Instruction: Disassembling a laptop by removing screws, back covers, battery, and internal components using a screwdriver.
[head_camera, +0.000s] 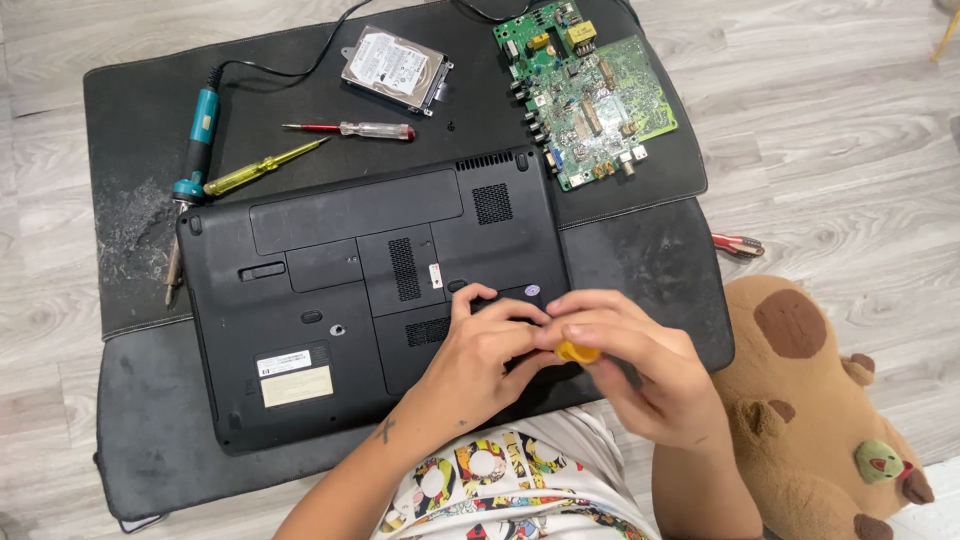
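Near the mat's (150, 120) front edge, my right hand (650, 380) pinches an orange screwdriver (577, 352), light but slippery; my left hand (480, 350), fingers spread, steadies the stiff laptop (340, 290).

Spare tools and parts around the mat

A soldering iron (196, 140), yellow screwdriver (262, 169), red-tipped tester screwdriver (352, 129), hard drive (395, 68) and green circuit board (588, 93) lie on the black mat (140, 100); a brown plush toy (810, 400) sits beside it.

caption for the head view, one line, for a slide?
Both hands, left hand and right hand, meet over an upturned black laptop, the right pinching an orange tool handle; screwdrivers and a circuit board lie beyond.
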